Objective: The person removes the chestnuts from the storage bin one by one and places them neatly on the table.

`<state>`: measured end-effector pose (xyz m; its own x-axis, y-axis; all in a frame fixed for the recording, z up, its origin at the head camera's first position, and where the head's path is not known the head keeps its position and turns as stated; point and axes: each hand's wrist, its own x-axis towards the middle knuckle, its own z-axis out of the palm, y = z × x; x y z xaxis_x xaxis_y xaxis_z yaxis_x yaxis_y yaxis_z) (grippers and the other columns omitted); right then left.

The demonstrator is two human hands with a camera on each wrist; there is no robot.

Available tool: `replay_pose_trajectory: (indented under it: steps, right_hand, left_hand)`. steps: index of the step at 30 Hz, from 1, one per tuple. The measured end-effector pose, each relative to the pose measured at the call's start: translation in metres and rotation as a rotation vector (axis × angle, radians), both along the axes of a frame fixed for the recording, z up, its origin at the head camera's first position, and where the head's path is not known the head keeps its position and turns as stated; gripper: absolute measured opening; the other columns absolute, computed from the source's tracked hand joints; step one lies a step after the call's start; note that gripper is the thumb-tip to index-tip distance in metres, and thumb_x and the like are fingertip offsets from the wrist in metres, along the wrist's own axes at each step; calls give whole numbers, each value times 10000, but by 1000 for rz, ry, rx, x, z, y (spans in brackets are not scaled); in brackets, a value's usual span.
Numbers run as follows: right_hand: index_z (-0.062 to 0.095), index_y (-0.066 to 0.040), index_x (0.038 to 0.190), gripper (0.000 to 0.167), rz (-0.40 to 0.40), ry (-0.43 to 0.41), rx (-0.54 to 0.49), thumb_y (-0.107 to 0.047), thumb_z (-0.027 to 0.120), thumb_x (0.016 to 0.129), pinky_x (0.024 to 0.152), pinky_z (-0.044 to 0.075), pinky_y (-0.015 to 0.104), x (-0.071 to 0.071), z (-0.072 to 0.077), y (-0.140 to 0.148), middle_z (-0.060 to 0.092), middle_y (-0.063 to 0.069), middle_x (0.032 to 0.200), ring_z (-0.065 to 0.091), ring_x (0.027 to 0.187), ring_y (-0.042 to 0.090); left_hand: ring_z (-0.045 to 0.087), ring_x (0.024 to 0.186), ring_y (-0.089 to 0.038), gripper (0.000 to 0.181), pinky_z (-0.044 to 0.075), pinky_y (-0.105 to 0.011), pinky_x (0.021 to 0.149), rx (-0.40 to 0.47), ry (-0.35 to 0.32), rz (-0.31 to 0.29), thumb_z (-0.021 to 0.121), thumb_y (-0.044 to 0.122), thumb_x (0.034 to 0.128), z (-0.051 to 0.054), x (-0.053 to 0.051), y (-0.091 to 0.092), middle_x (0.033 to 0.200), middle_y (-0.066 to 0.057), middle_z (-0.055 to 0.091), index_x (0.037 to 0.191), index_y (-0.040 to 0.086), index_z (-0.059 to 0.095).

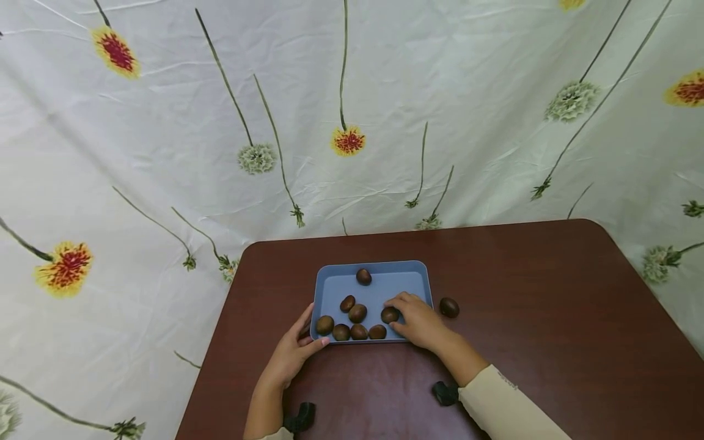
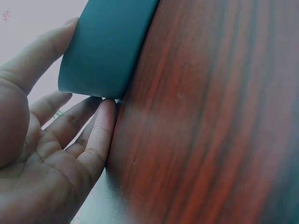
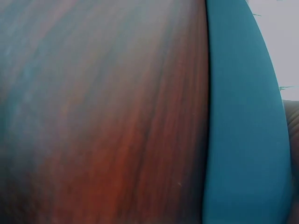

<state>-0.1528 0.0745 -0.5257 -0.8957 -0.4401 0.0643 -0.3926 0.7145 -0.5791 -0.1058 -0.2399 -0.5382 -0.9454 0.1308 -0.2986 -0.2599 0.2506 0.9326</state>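
Observation:
A blue rectangular tray point(image 1: 335, 281) lies on the table with several round, dark brown passion fruits in it, most of them along the near side. My left hand point(image 1: 288, 357) holds the tray's near left corner. In the left wrist view its thumb touches the tray wall point(image 2: 107, 46), and the fingertips point(image 2: 108, 106) meet the lower edge. Inside the tray at the right, my right hand point(image 1: 420, 321) has thumb and fingers around one passion fruit point(image 1: 390, 315). Only the tray's blue outer wall point(image 3: 247, 121) and a sliver of hand appear in the right wrist view.
One more passion fruit point(image 1: 449, 307) lies on the table just right of the tray. The reddish-brown table point(image 1: 550, 318) reaches back to a white floral cloth point(image 1: 467, 91). Dark bands point(image 1: 444, 393) sit at both wrists.

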Motion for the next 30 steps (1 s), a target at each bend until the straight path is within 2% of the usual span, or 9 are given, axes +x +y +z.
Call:
replay_pose_trajectory:
  steps: [13,16,21,30]
  right_hand:
    - [678,-119,1271,383,-35,6,-3,-202,773,909,986,510,452,1,-2,-2,642,40,1191,612,1158,251]
    - [670,-99,1283,393,-45,-6,-41,-187,769,913,963,518,438,1,0,-2,630,45,1182,623,1131,236]
    - [654,-85,1312,412,-74,-50,-131,-174,758,924,920,526,418,3,5,0,610,41,1189,630,1094,210]
    - [665,-83,1296,405,-148,-19,-224,-174,767,914,901,534,406,7,17,15,627,41,1186,629,1032,191]
  left_hand:
    - [481,1397,-422,927,569,-373,954,-50,4,-3,789,314,889,2,-3,-1,1677,-134,242,1615,375,216]
    - [469,1401,-435,930,562,-392,969,-61,7,-6,784,324,891,3,-3,0,1678,-145,234,1622,354,210]
    - [460,1406,-438,904,553,-410,987,-72,2,-6,776,315,902,3,-3,0,1674,-148,245,1611,390,219]
    - [517,1373,-381,896,569,-343,937,-32,8,-16,777,284,905,3,-6,-2,1666,-120,275,1599,413,226]
